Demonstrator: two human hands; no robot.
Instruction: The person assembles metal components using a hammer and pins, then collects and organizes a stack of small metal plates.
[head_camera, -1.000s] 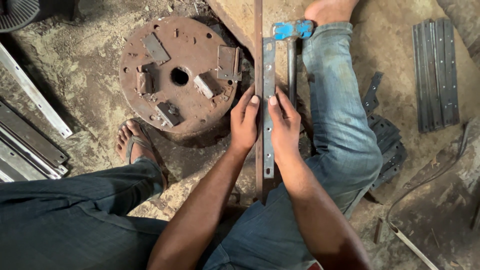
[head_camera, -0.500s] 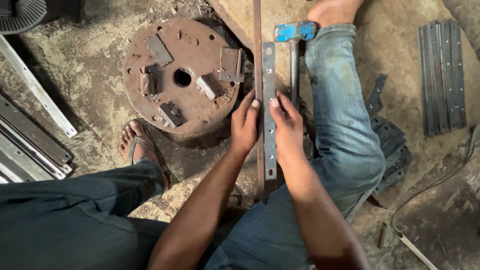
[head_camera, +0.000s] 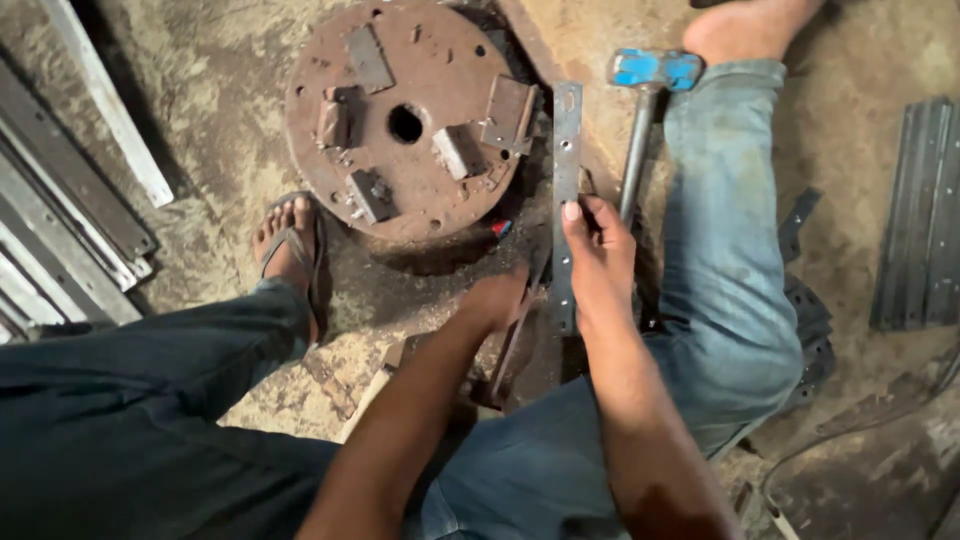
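Observation:
My right hand (head_camera: 600, 255) grips a grey perforated metal strip (head_camera: 566, 150), thumb on its face and fingers round its right edge. The strip lies lengthwise on the dirt floor beside a rusty round plate (head_camera: 405, 120) with several welded blocks and a centre hole. My left hand (head_camera: 497, 298) is lower left of the strip, curled over the upper end of a thin rusty bar (head_camera: 508, 355) that slants down towards my lap. A hammer with a blue head (head_camera: 655, 70) lies just right of the strip, its handle beside my right fingers.
A leg in blue jeans (head_camera: 730, 260) runs up the right to a bare foot. A sandalled foot (head_camera: 290, 250) and dark trousers are at left. Long metal profiles (head_camera: 70, 220) lie far left, a stack of flat strips (head_camera: 920, 220) far right, and dark brackets (head_camera: 812, 330) by the jeans.
My left hand has come off the strip and dropped to the rusty bar, which now lies tilted and lower. My right hand stays on the strip. The hammer shows more fully.

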